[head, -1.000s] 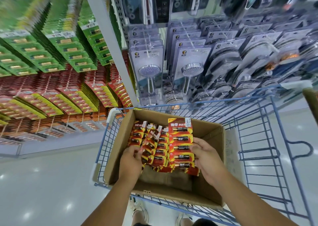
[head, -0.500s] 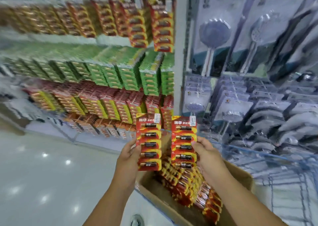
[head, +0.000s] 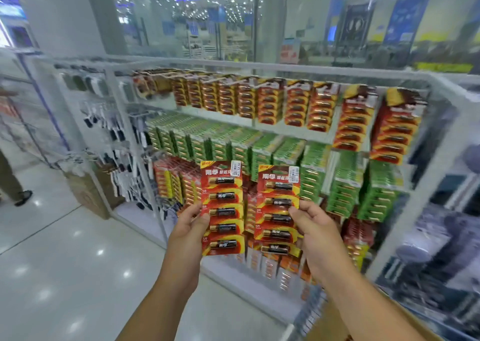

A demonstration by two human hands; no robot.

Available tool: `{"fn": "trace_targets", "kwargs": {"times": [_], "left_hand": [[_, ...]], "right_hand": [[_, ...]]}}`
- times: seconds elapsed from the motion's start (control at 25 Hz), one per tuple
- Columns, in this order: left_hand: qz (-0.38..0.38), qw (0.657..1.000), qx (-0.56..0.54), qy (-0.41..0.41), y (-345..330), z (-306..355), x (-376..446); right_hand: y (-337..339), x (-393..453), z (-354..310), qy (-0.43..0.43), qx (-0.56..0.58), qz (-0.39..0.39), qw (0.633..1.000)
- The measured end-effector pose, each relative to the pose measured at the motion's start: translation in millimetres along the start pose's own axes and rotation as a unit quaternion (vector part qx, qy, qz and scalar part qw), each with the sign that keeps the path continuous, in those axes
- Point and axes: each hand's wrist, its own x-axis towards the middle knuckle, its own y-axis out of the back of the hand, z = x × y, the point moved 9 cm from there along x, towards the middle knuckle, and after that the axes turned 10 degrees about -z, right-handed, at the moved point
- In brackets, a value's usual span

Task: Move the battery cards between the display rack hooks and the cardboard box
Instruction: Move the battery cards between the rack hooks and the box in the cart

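Before the stocked display rack (head: 259,122), glossy white floor (head: 65,262) reflects ceiling lights.

Two red battery cards held upright, side by side, a narrow gap between; left card (head: 222,208) pinched at its left edge by the left hand (head: 189,230), right card (head: 279,209) gripped at its right edge by the right hand (head: 315,233); five dark batteries in a column on each; white price sticker at each top right corner; display rack (head: 272,122) beyond the hands, hung with red and green cards; corner of cardboard box (head: 330,322) below the right forearm.

Bright overhead store light, floor (head: 78,257) glare, blurred edges, wide-angle bending.
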Motion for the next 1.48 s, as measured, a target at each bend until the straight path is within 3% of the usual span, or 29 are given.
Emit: {"fn": "trace_targets", "kwargs": {"times": [0.2, 0.4, 0.84, 1.08, 1.36, 1.48], "left_hand": [[-0.015, 0.999, 0.000, -0.034, 108, 66, 63], [-0.019, 0.999, -0.008, -0.034, 167, 102, 124], [-0.013, 0.999, -0.030, -0.042, 206, 147, 316], [0.004, 0.999, -0.025, -0.041, 234, 177, 416], [-0.027, 0.999, -0.021, -0.041, 290, 203, 546], [-0.062, 0.997, -0.012, -0.036, 312, 212, 605]], "right_hand": [[-116, 54, -13, 0.022, -0.006, 0.018, 1.000], [-182, 103, -27, 0.036, -0.030, 0.034, 0.998], [-256, 297, -56, 0.055, 0.025, 0.015, 0.998], [-308, 391, -70, 0.059, -0.001, 0.007, 0.998], [-400, 487, -72, 0.069, -0.020, 0.046, 0.996], [-433, 523, -69, 0.067, 0.001, 0.096, 0.993]]}}
